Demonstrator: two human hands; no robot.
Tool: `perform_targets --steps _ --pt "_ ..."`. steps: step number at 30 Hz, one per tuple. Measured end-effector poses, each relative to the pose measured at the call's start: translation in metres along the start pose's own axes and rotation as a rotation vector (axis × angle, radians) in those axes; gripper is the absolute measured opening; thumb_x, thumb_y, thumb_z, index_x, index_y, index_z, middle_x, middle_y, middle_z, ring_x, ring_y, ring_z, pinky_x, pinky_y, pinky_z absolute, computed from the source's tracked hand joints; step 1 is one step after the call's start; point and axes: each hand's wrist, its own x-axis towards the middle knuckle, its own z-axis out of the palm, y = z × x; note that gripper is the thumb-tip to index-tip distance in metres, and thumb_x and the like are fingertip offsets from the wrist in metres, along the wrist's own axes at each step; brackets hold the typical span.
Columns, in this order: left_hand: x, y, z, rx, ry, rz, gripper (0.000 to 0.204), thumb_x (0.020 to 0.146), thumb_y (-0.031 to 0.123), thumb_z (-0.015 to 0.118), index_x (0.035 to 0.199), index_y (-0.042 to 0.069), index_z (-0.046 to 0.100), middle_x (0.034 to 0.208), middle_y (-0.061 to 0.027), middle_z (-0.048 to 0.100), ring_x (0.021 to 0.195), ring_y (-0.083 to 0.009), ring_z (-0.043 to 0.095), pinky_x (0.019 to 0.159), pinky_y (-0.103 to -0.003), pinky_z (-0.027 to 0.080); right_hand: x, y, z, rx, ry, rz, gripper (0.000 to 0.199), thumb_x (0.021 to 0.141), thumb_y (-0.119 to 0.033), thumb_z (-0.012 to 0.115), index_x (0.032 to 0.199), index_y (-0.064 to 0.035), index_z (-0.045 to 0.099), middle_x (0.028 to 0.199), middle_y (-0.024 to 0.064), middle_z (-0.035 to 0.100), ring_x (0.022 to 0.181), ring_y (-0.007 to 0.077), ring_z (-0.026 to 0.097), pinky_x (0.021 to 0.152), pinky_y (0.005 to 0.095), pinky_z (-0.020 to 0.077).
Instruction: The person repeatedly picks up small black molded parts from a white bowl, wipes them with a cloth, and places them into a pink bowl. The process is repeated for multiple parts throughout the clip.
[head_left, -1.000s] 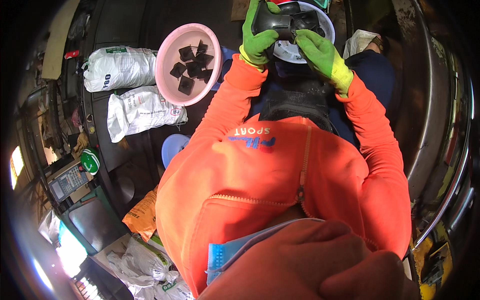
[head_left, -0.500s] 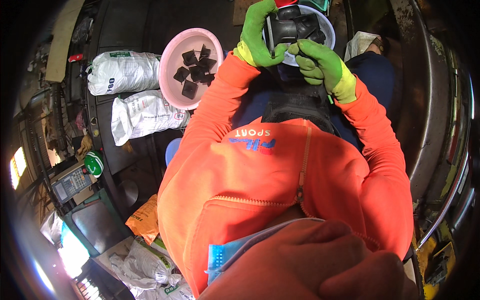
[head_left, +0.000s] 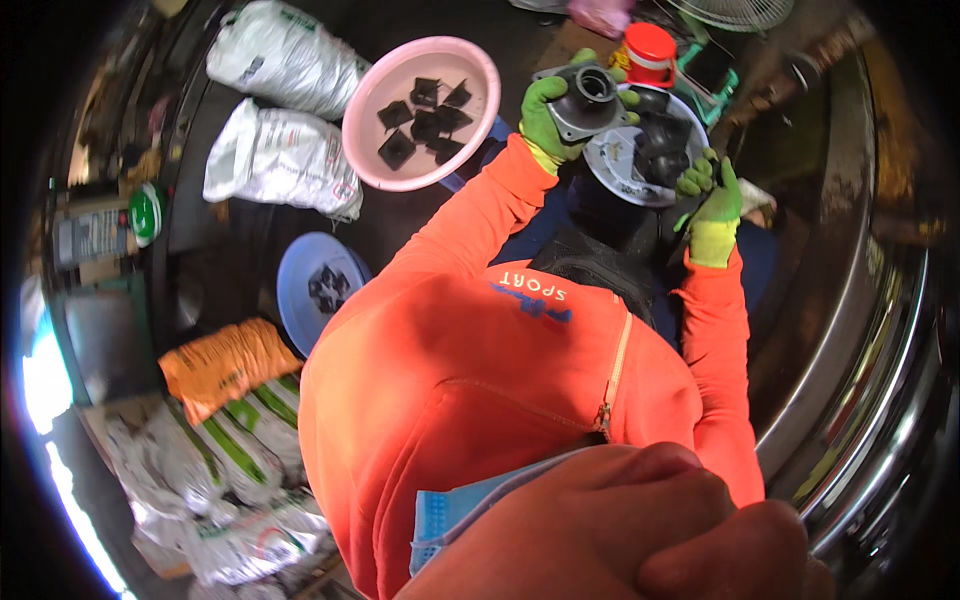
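Note:
My left hand (head_left: 544, 118), in a green glove, grips a black moulded part (head_left: 588, 104) with a square flange and a round open collar facing up. It is held beside a whitish basin (head_left: 606, 165) containing several larger black moulded parts (head_left: 662, 140). My right hand (head_left: 712, 200), gloved too, is near that basin's right edge, apart from the held part. Its fingers are curled, and a thin dark thing seems to stick out below them; its kind is unclear. A pink basin (head_left: 366, 150) to the left holds several small black square pieces (head_left: 425, 125).
A red tub (head_left: 650, 54) stands behind the whitish basin, with a fan (head_left: 736, 8) farther back. White sacks (head_left: 283, 160) lie left of the pink basin. Nearer are a blue basin (head_left: 296, 325) with dark pieces and an orange bag (head_left: 228, 366). Metal machinery (head_left: 835, 330) borders the right.
My hands, close together before, are now apart. The black part in my left hand has turned so its collar faces up. The whole view has shifted, bringing the blue basin into sight.

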Motion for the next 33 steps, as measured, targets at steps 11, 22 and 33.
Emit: perform_targets --steps 11,22,33 --pt "-0.145 0.094 -0.067 0.571 0.7 0.182 0.033 0.091 0.02 0.057 0.118 0.0 0.061 0.109 -0.0083 0.067 0.101 -0.021 0.063 0.089 -0.033 0.05 0.0 0.024 0.019 -0.671 0.387 -0.14 0.024 0.095 -0.034 0.055 0.094 -0.0096 0.054 0.068 -0.0028 0.043 0.055 0.0102 0.04 0.052 0.0255 0.034" --pt "-0.5 0.233 -0.278 1.753 1.815 -0.558 0.044 0.091 0.033 0.053 0.132 0.016 0.051 0.132 -0.0051 0.056 0.121 -0.0253 0.053 0.097 -0.043 0.043 0.01 0.003 -0.018 -0.723 0.011 0.291 0.027 0.097 -0.03 0.046 0.106 -0.0062 0.054 0.077 0.0002 0.053 0.058 0.0134 0.048 0.055 0.0247 0.0427" --pt "-0.176 0.128 -0.122 1.831 -0.191 0.638 0.027 0.086 0.007 0.056 0.112 0.002 0.062 0.124 -0.0181 0.056 0.116 -0.0339 0.052 0.094 -0.041 0.045 -0.024 0.074 0.054 -1.393 -0.601 -0.467 0.032 0.091 -0.014 0.058 0.12 -0.0006 0.055 0.11 0.0111 0.06 0.099 0.0202 0.058 0.088 0.0363 0.0478"
